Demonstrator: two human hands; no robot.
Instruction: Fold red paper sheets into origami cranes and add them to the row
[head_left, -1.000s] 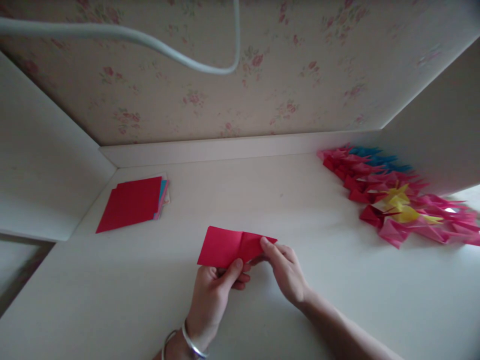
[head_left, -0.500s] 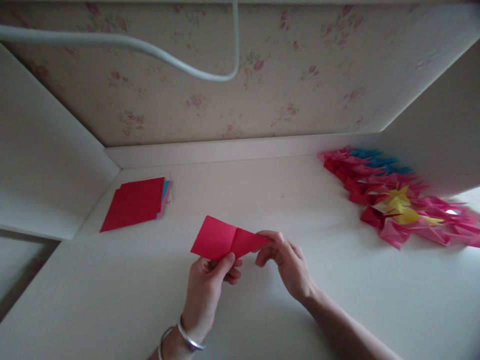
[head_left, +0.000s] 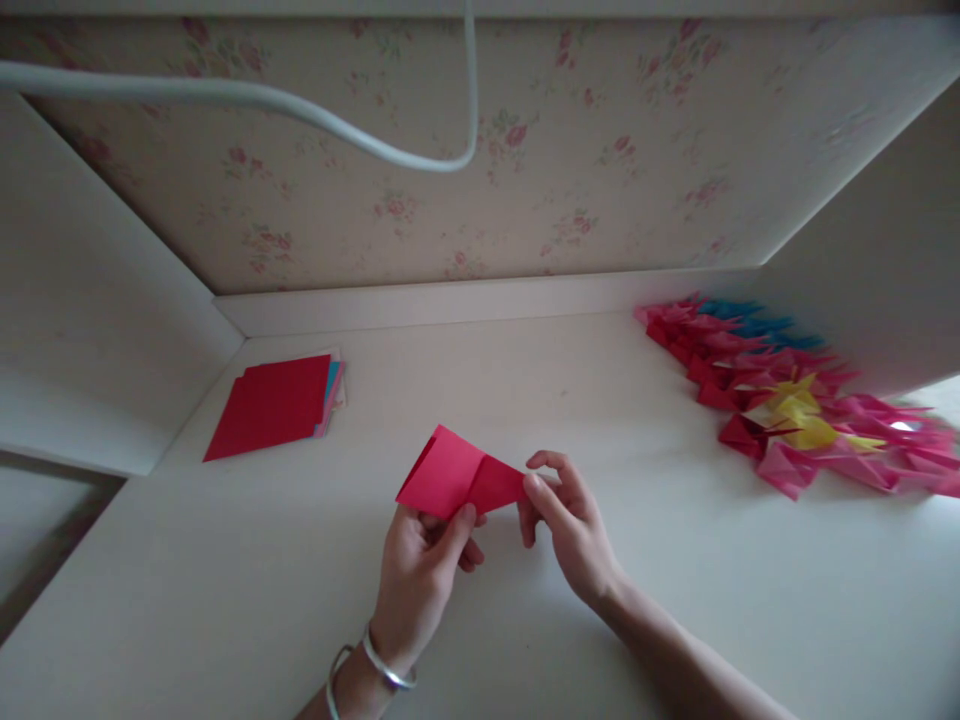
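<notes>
A sheet of red origami paper [head_left: 442, 472], partly folded, is held above the white table. Its left part looks squarish, and past a crease the right part narrows to a point. My left hand [head_left: 424, 560] grips the lower edge, thumb on top near the crease and fingers underneath. At the pointed right corner, my right hand [head_left: 566, 515] pinches the paper between thumb and a finger, its index finger raised and bent. The fingertips under the paper are partly hidden. Two silver bangles [head_left: 386, 660] circle my left wrist.
A stack of coloured paper squares [head_left: 274, 405], red on top, lies at the back left. Many folded paper figures [head_left: 795, 415] in red, pink, yellow and blue crowd the right side. A white cable [head_left: 300, 105] hangs before the flowered wall [head_left: 555, 200].
The paper's right part went from a wide flap to a narrow point. My right hand slid off the flap's top edge and now holds the tip. The left hand keeps its grip.
</notes>
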